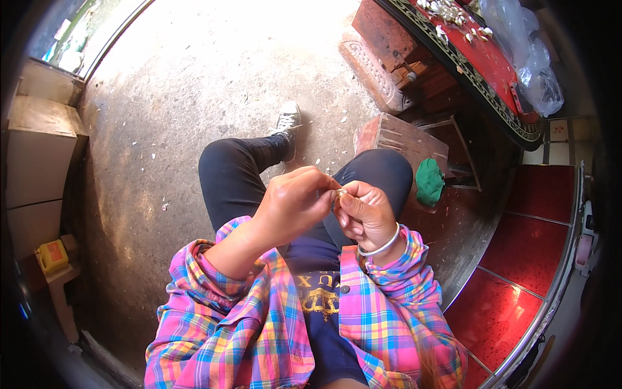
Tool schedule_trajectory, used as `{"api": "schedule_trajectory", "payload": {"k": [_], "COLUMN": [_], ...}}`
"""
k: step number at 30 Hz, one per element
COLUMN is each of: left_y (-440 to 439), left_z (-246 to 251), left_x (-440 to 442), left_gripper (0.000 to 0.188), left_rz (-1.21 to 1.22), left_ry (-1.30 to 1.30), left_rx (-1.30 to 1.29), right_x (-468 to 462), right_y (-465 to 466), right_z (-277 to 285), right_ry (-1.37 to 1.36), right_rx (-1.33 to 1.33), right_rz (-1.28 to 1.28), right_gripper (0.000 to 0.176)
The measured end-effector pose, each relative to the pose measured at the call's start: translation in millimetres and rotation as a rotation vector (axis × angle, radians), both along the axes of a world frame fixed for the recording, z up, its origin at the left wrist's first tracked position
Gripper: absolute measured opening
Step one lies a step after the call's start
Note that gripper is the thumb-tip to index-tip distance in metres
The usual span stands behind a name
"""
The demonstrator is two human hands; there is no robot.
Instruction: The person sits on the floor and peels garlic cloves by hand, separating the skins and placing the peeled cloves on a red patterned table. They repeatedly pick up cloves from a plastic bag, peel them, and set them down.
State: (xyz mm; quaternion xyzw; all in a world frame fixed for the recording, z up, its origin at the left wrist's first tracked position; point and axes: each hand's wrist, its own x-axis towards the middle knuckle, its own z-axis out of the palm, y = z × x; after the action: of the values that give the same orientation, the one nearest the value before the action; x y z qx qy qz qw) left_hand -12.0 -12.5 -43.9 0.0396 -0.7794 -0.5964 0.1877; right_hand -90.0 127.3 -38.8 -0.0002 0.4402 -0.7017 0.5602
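A small pale garlic clove (342, 192) is pinched between my two hands, above my lap. The thumb and forefinger of my left hand (296, 202) meet at its left side. My right hand (367, 209), with a silver-coloured bangle at the wrist, grips the clove between thumb and bent forefinger. The fingers cover most of it, so how much skin it bears cannot be told. At the upper right, a pile of garlic cloves (444, 10) lies on a red tabletop (486, 63) with a black patterned border. A few cloves lie apart from the pile.
Clear plastic bags (537, 73) rest on the table's far side. Beside my right knee are a wooden stool (408, 138) and a green cloth item (429, 182). Red tiled panels (510, 272) curve along the right. A yellow container (51, 256) stands at left. Pale scraps dot the concrete floor (165, 146).
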Motion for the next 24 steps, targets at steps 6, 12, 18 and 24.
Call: {"api": "schedule_trajectory", "payload": {"k": [6,12,18,24], "left_y": [6.1,1.1,2.7,3.9], "left_z": [-1.3,1.1,3.0,2.9], "left_x": [0.0,1.5,5.0,5.5], "left_gripper": [0.01,0.007,0.003,0.003], "left_rz": [0.073,0.009,-0.02,0.032], "left_ry": [0.098,0.109,-0.157,-0.133], "left_rx": [-0.122,-0.113,0.263,0.164], "right_x": [4.5,3.2,3.5,6.2], "right_y": [1.4,4.2,4.1,2.3], "right_z": [2.9,5.6,4.5,1.8], "right_ry": [-0.016,0.031,0.02,0.072], "right_rx": [-0.035,-0.089,-0.076,-0.042], "right_rz": [-0.02,0.062,0.046,0.017], "right_gripper": [0.011,0.015,0.026,0.027]}}
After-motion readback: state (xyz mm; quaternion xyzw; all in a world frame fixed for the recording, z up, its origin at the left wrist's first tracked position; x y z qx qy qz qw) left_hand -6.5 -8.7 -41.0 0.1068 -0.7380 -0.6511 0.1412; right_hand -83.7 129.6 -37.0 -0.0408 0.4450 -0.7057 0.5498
